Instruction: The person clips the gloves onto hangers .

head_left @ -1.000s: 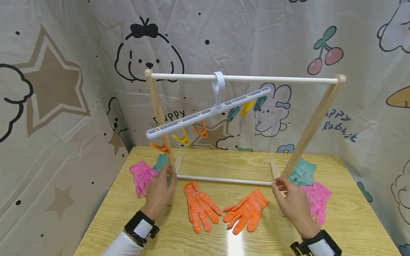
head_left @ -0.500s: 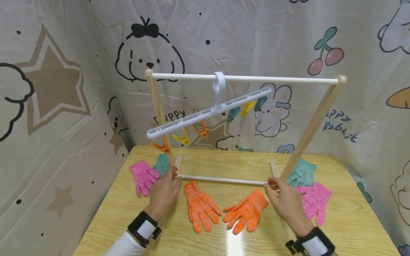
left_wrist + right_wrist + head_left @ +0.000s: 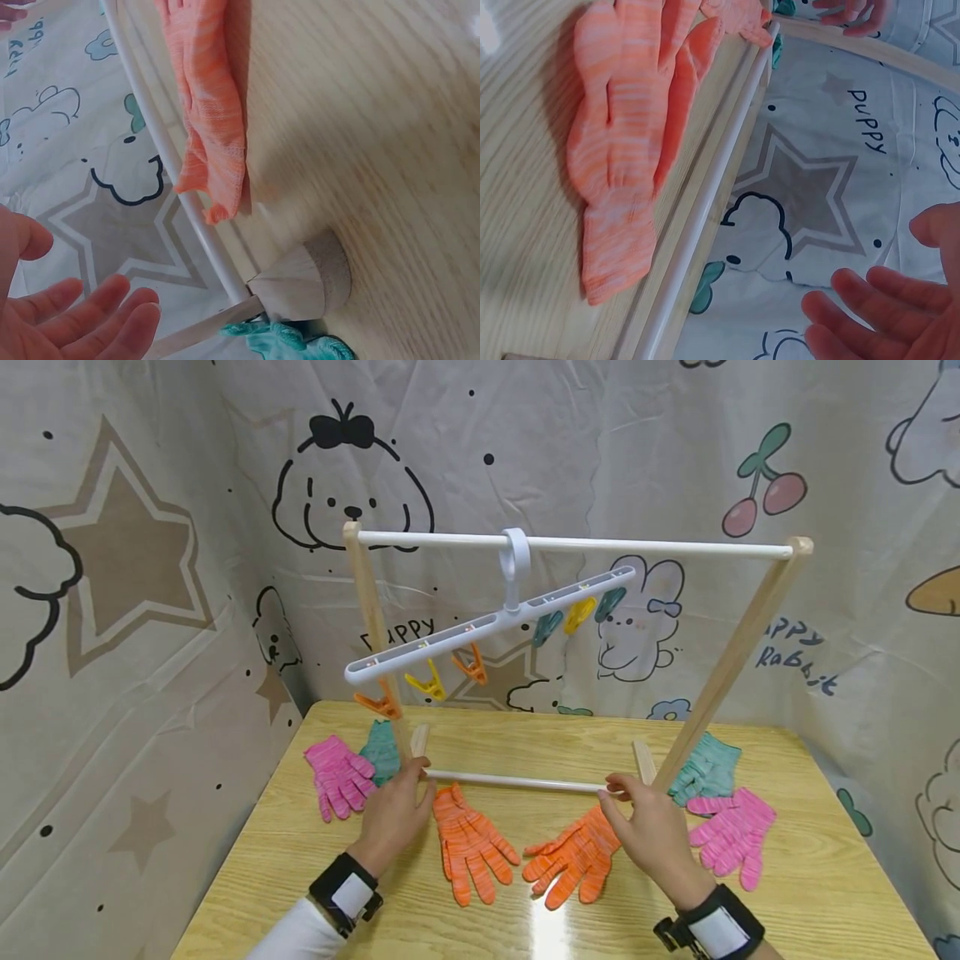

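My left hand [image 3: 393, 817] hovers above the table by the foot of the stand's left post, its fingers relaxed and holding nothing. Close to it lies an orange knit glove [image 3: 472, 850]. My right hand [image 3: 651, 835], also holding nothing with loosely bent fingers, is over the cuff end of a second orange glove [image 3: 573, 857] and hides part of it. Both wrist views show bare fingers apart from the gloves. A pale hanger [image 3: 435, 645] hooks over the top bar and carries orange, yellow and teal clothespins [image 3: 427, 681], with no glove in them.
The wooden stand [image 3: 720, 681] has a white top bar [image 3: 660, 547] and a low white bar [image 3: 517, 782]. At left lie a pink glove [image 3: 336, 777] and a green one [image 3: 381, 750]; at right, green [image 3: 708, 764] and pink gloves [image 3: 735, 839]. A printed curtain [image 3: 187, 735] surrounds the table.
Both hands have moved inward from the stand's posts, the left hand rightward and the right hand leftward. Gloves, hanger and stand stay in place.
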`<state>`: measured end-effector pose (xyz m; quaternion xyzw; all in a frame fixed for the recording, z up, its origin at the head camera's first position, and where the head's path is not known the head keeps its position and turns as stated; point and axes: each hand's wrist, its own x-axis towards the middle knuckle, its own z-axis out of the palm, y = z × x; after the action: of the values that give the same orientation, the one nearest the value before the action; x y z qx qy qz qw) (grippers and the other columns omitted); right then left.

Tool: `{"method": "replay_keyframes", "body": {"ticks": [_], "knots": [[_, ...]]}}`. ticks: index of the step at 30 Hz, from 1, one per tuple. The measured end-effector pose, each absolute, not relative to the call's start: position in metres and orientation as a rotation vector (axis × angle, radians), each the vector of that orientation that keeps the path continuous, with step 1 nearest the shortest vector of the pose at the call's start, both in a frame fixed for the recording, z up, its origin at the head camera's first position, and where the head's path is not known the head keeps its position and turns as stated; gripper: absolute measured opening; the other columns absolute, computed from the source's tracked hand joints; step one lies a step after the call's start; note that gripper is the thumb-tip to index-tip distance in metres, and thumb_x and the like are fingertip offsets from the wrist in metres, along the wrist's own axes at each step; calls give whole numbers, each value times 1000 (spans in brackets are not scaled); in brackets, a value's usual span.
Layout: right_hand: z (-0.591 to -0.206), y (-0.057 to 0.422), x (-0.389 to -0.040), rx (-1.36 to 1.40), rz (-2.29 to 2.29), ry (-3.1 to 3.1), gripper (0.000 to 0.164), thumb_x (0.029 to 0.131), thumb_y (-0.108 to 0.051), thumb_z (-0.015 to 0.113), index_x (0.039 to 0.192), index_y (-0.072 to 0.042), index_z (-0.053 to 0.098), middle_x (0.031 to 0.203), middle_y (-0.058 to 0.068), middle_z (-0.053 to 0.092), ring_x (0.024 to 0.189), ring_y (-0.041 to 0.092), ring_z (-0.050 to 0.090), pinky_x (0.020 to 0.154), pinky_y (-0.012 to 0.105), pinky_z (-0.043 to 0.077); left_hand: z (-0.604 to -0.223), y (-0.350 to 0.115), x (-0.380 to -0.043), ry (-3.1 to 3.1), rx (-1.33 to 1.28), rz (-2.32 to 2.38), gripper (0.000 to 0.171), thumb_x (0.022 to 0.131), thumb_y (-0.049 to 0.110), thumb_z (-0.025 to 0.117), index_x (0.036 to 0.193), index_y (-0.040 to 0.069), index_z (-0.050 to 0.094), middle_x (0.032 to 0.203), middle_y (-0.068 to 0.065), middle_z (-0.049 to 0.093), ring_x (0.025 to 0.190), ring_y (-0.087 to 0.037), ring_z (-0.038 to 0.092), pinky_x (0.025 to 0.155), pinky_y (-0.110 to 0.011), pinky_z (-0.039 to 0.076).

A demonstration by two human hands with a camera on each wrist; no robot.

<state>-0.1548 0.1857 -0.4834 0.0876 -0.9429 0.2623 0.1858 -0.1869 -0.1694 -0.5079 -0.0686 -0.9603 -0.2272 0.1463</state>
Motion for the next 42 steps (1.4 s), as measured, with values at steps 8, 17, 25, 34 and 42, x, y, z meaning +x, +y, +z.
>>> {"method": "replay_keyframes", "body": {"ticks": [8,17,25,34,42], "knots": [[-481,173,-156,260,754,-2684,31,93,-28,72,114,-6,72,103,13,78,85,28,75,53,31,52,-513,-167,-188,-2790,-258,-637,35,95,25,67,125,8,62,106,-13,75,53,-12,51,42,-26,37],[-483,160,-157,257,758,-2767,35,93,-31,72,120,-8,70,109,12,76,65,18,66,47,23,39,-519,-160,-190,-2865,-292,-580,34,96,26,67,124,8,64,109,-14,75,71,-21,68,51,-33,49],[-486,149,-157,283,755,-2805,37,94,-32,71,122,-8,70,112,12,76,90,28,74,64,38,56,-530,-158,-191,-2890,-341,-554,35,98,26,64,126,6,65,114,-15,73,91,-33,72,64,-47,57],[-491,133,-154,316,741,-2860,38,95,-36,70,121,-9,70,112,9,76,89,27,74,64,37,57,-537,-159,-192,-2949,-367,-500,49,92,20,74,137,9,57,129,-17,66,102,-37,70,73,-52,58],[-490,121,-154,399,734,-2838,37,95,-36,70,122,-10,70,115,7,76,94,25,74,67,38,59,-539,-156,-194,-3005,-308,-432,48,93,27,72,133,3,59,118,-16,68,95,-37,69,67,-52,56]]}}
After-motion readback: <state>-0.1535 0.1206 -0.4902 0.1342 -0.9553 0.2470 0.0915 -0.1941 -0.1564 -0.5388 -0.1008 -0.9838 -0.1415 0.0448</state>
